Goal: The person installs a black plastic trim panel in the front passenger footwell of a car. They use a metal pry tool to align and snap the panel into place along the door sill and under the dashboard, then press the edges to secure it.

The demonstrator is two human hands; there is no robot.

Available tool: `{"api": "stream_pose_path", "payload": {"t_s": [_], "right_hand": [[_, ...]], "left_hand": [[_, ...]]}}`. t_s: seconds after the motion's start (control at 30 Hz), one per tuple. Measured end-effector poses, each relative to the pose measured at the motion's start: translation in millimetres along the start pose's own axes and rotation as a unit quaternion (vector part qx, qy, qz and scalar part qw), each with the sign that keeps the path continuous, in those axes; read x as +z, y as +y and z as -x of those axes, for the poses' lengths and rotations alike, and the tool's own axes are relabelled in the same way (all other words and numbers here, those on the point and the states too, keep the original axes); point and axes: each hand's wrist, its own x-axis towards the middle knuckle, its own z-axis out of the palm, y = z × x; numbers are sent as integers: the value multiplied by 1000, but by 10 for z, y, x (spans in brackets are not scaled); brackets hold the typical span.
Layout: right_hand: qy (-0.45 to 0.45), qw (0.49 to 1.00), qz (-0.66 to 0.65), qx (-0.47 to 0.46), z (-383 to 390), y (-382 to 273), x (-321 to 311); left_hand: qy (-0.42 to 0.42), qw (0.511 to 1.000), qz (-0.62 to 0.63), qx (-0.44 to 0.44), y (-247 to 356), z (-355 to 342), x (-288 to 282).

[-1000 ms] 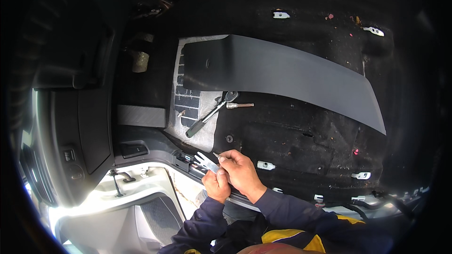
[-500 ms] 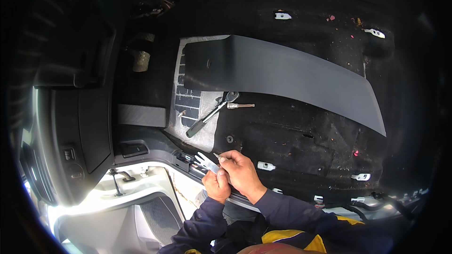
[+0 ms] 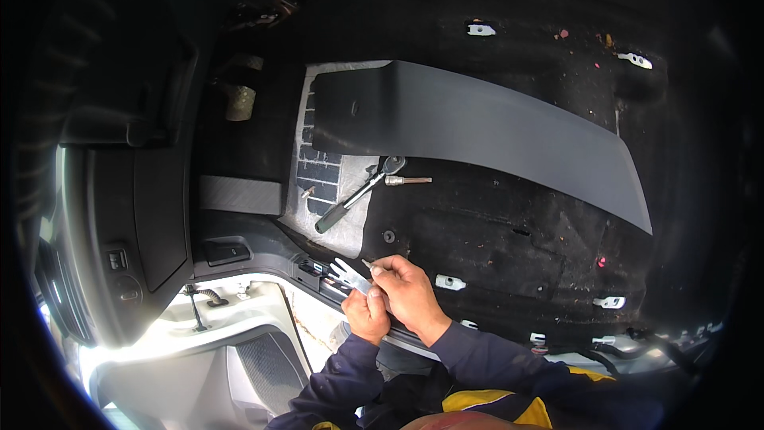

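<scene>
— Left hand (image 3: 368, 316)?
— Closed round one silvery flat forked tool (image 3: 356, 281), tips jutting ahead.
— Right hand (image 3: 407, 291)?
— Pinching one small slender grey piece (image 3: 367, 263), beside that tool.
— Beyond both?
— One black-handled metal ratchet (image 3: 360, 196).

Below the ratchet wrench (image 3: 336, 215) in view, a pale, flat tool (image 3: 351, 278) is held tilted, its splayed prongs pointing up and left, lower end hidden. Also below the wrench, a small pointed piece (image 3: 367, 263) shows mainly its tip, angled up-left.
</scene>
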Motion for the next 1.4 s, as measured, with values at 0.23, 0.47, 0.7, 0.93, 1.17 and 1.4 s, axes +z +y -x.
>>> {"api": "stream_pose_path", "payload": {"t_s": [0.23, 0.47, 0.7, 0.93, 1.17, 1.4], "right_hand": [[4, 1000, 1, -3, 8, -7, 4], [8, 1000, 7, -7, 10, -10, 3], [4, 1000, -13, 2, 6, 17, 6], [22, 999, 29, 6, -29, 16, -13], [34, 999, 27, 6, -37, -20, -32], [36, 999, 39, 8, -66, -47, -54]], "left_hand": [[-3, 1000, -6, -4, -5, 6, -4], [1, 1000, -1, 0, -16, 11, 0], [11, 1000, 2, 0, -7, 16, 12], [0, 1000, -21, 0, 12, -15, 13], [-34, 999, -23, -9, 61, -60, -2], [-48, 998, -31, -17, 53, -93, 9]]}}
